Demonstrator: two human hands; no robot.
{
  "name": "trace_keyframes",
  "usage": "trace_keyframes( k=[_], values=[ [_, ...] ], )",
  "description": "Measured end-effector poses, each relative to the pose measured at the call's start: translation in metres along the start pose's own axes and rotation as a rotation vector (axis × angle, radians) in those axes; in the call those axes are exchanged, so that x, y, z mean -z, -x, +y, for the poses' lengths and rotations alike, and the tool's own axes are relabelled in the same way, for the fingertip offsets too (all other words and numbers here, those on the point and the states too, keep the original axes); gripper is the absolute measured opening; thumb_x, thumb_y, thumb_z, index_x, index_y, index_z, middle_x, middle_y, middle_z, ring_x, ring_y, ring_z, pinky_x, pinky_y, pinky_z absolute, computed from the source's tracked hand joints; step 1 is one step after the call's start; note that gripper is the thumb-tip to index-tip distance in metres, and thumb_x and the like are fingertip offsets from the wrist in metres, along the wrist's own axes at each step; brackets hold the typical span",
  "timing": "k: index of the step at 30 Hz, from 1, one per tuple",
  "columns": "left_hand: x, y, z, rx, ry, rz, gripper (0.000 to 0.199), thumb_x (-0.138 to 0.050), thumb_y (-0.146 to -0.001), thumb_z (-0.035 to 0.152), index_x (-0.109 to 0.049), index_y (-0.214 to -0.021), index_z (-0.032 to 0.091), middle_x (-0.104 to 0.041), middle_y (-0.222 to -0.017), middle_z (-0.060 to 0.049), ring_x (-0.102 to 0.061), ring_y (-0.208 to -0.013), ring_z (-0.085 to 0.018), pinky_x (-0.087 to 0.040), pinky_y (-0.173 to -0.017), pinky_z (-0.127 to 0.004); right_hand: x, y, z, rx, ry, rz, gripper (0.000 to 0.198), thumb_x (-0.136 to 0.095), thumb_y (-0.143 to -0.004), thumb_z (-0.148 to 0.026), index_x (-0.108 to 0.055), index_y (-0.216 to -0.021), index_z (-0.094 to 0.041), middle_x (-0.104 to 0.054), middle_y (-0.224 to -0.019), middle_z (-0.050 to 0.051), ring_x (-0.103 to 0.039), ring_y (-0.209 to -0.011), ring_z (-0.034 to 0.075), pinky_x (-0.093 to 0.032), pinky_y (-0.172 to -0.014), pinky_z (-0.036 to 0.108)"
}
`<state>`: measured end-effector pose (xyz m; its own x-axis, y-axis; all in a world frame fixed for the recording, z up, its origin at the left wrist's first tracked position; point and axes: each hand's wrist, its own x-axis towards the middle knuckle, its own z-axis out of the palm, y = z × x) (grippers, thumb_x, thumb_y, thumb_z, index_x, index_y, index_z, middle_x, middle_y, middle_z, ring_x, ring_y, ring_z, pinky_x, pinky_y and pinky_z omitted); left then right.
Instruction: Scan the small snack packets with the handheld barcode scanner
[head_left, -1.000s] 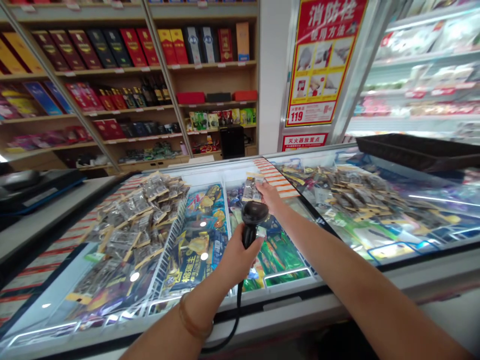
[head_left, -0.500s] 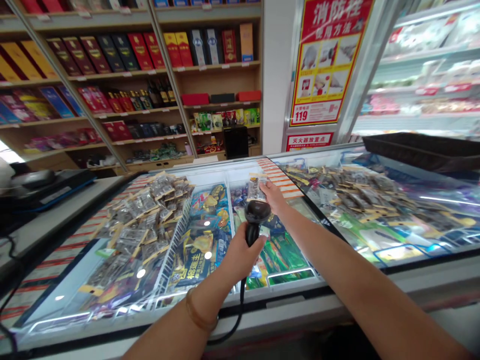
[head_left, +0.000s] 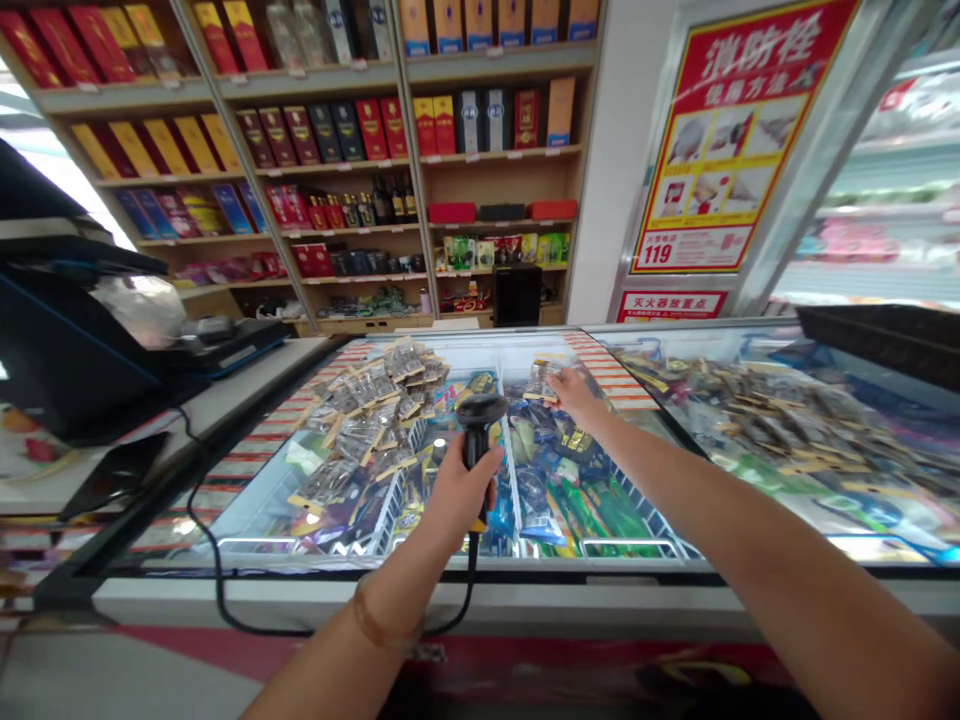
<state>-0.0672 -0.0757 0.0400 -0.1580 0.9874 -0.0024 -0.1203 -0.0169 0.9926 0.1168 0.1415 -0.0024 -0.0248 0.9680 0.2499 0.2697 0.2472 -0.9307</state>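
Observation:
My left hand (head_left: pixel 459 492) is wrapped round the handle of a black barcode scanner (head_left: pixel 480 412), whose head points away from me over the chest freezer. To its right, my right hand (head_left: pixel 576 394) pinches a small clear packet (head_left: pixel 540 378) with dark contents and a tan strip along its edge. Scanner and packet are apart. Similar packets lie in a loose pile (head_left: pixel 367 405) on the freezer's glass to the left. Beneath the glass show green bags (head_left: pixel 600 515) and blue bags (head_left: pixel 534 500) in white wire compartments.
The scanner's black cable (head_left: pixel 217 570) loops along the freezer's front edge. At left a dark counter machine (head_left: pixel 75 330) stands on a counter. More packets (head_left: pixel 787 410) lie at right, near a black tray (head_left: pixel 885 340). Shelves with boxes (head_left: pixel 322 135) and a red poster (head_left: pixel 739 140) stand behind.
The view has swung left and pulled back. The scanner has moved left, away from the packet, and both hands keep their hold.

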Motion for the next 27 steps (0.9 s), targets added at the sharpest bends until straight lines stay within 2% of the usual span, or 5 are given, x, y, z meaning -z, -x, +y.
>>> trace_keyframes(
  k=[9,15,18,21,27],
  values=[
    [0.07,0.009,0.001,-0.024,0.124,0.312,0.04,-0.075,-0.071,0.045,-0.046,-0.086,0.022,-0.052,-0.055,0.009,-0.046,-0.04,-0.008,-0.036,-0.04,-0.021,-0.151,-0.01,-0.102,-0.001,-0.207,-0.377,0.01,-0.062,-0.093,-0.022,-0.062,-0.102,-0.018,-0.067,-0.082,0.0,-0.061,-0.05,0.009,-0.047,-0.047,0.02],
    [0.087,0.007,0.004,-0.031,0.124,0.444,0.043,-0.075,-0.069,0.048,-0.046,-0.086,0.022,-0.051,-0.052,0.01,-0.045,-0.038,-0.008,-0.036,-0.04,-0.021,-0.212,-0.009,-0.14,-0.076,-0.291,-0.444,0.044,-0.06,-0.093,-0.017,-0.049,-0.135,-0.025,-0.066,-0.122,0.006,-0.069,-0.064,0.008,-0.058,-0.063,0.021],
    [0.086,0.002,0.005,-0.028,0.11,0.448,0.044,-0.076,-0.067,0.049,-0.045,-0.085,0.022,-0.051,-0.053,0.01,-0.045,-0.038,-0.008,-0.036,-0.039,-0.021,-0.203,-0.009,-0.133,-0.093,-0.265,-0.409,0.048,-0.054,-0.095,-0.015,-0.044,-0.141,-0.025,-0.058,-0.138,0.01,-0.071,-0.069,0.007,-0.061,-0.069,0.024],
    [0.075,-0.007,0.005,-0.037,0.108,0.41,0.042,-0.076,-0.068,0.046,-0.044,-0.085,0.023,-0.051,-0.055,0.01,-0.045,-0.038,-0.007,-0.036,-0.039,-0.021,-0.169,-0.012,-0.109,-0.074,-0.185,-0.341,0.042,-0.048,-0.096,-0.014,-0.047,-0.137,-0.023,-0.056,-0.141,0.011,-0.072,-0.072,0.008,-0.062,-0.071,0.025],
    [0.015,-0.031,-0.001,-0.022,0.115,0.236,0.04,-0.075,-0.069,0.042,-0.044,-0.084,0.023,-0.05,-0.055,0.01,-0.045,-0.039,-0.007,-0.036,-0.039,-0.02,-0.045,-0.021,-0.033,-0.071,0.047,-0.093,0.04,-0.049,-0.091,-0.015,-0.054,-0.13,-0.02,-0.061,-0.133,0.013,-0.073,-0.075,0.013,-0.061,-0.069,0.03]
  ],
)
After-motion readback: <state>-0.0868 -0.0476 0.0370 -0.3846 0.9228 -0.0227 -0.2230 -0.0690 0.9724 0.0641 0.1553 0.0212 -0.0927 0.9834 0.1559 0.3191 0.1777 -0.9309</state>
